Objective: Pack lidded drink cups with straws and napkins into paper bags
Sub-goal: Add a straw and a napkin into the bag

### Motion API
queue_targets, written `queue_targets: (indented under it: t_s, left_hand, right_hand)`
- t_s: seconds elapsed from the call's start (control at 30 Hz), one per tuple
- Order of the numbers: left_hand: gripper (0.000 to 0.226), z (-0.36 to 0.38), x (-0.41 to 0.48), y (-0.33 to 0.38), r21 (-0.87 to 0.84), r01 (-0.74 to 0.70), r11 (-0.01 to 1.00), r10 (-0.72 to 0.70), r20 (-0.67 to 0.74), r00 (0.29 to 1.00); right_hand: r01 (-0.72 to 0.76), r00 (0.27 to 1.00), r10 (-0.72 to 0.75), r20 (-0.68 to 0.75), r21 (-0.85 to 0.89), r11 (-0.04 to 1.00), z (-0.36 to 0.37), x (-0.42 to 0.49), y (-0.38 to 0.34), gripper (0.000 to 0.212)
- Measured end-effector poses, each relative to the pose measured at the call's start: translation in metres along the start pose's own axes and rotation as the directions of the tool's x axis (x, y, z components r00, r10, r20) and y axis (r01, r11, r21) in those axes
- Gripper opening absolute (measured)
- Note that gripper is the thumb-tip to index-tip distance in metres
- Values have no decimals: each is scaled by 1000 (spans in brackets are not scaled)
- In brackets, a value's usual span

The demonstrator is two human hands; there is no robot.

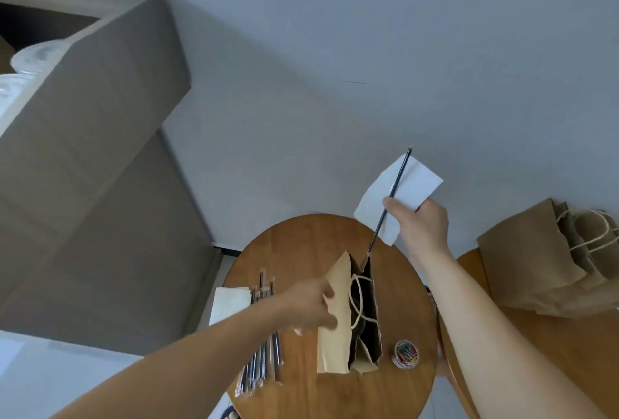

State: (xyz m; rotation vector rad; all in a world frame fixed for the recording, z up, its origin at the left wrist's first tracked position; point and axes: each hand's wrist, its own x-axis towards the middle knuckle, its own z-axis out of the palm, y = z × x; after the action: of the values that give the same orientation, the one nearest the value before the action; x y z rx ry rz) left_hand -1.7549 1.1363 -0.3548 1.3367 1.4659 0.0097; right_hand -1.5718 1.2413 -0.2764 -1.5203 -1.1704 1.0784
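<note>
Grey wall is rising behind a round wooden counter (301,244), where an open paper bag (335,345) is standing upright. The left grip (311,304) is holding the bag's side, fingers curled on the paper. The right grip (422,224) is pinching a black straw (396,184) and a white napkin (418,180) together above the bag, the straw's lower tip reaching its mouth. Spare straws (263,358), folded napkins (229,304) and a tub of paper clips (406,353) are lying beside the bag.
</note>
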Motion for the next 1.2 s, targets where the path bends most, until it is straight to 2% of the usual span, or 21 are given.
queue_targets:
  t_s: [0.07,0.1,0.2,0.3,0.4,0.5,0.77,0.9,0.97,1.03,1.2]
  left_hand:
    - [76,27,8,5,78,41,996,-44,48,998]
    - [76,38,11,9,115,63,991,-65,21,998]
    - [53,58,21,20,198,124,972,-95,-153,984]
    - [37,63,26,21,116,169,979,-138,-235,962]
    - [35,63,26,14,-84,158,984,-171,-186,968]
    - [28,61,25,7,-247,166,955,-208,-155,966]
    - [33,47,28,-6,-386,213,898,-312,-215,926]
    - [30,46,29,-9,-403,208,891,-306,-198,931]
    - [26,46,30,-10,-393,215,894,-302,-176,937]
    - [21,48,31,-10,-386,213,897,-293,-161,943]
    - [8,51,31,-10,-339,119,933,-187,-174,967]
  right_hand:
    - [-36,999,35,-20,-55,998,7,4,19,7]
    - [-44,999,42,-19,-81,996,12,5,30,7]
    - [-43,999,42,-6,-176,983,26,4,54,8]
    - [2,1000,7,29,-290,957,35,0,67,12]
    - [47,996,-16,90,-354,934,38,-4,73,11]
    - [59,984,24,179,-443,895,38,-10,75,10]
    - [76,914,219,340,-677,732,27,-26,80,14]
    - [76,859,351,373,-770,633,21,-38,87,1]
    - [84,848,387,362,-813,577,23,-43,96,16]
    - [69,851,410,329,-843,533,28,-49,107,21]
    - [-24,856,447,258,-846,533,41,-50,141,30]
